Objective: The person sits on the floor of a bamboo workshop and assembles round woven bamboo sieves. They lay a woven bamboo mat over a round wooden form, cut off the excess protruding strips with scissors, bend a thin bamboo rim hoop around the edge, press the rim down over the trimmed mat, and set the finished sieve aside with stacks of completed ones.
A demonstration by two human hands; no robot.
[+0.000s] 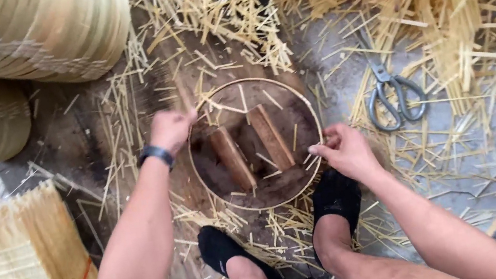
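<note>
Our right hand (pixel 346 152) has its fingers (pixel 317 148) pinched together on the right rim of the thin bamboo hoop (pixel 255 143), while our left hand (pixel 170 130), fist blurred and curled shut at the hoop's left rim, grips what looks like a thin strip, though we cannot tell for sure. We judge that we are steadying the ring flat on the floor (pixel 82 139); the next move calls for holding its round shape. Inside lie two brown wooden blocks (pixel 252 145). Pale splintery bamboo slivers (pixel 228 16) litter everything; steel scissors (pixel 394 96) lie near the right side.
</note>
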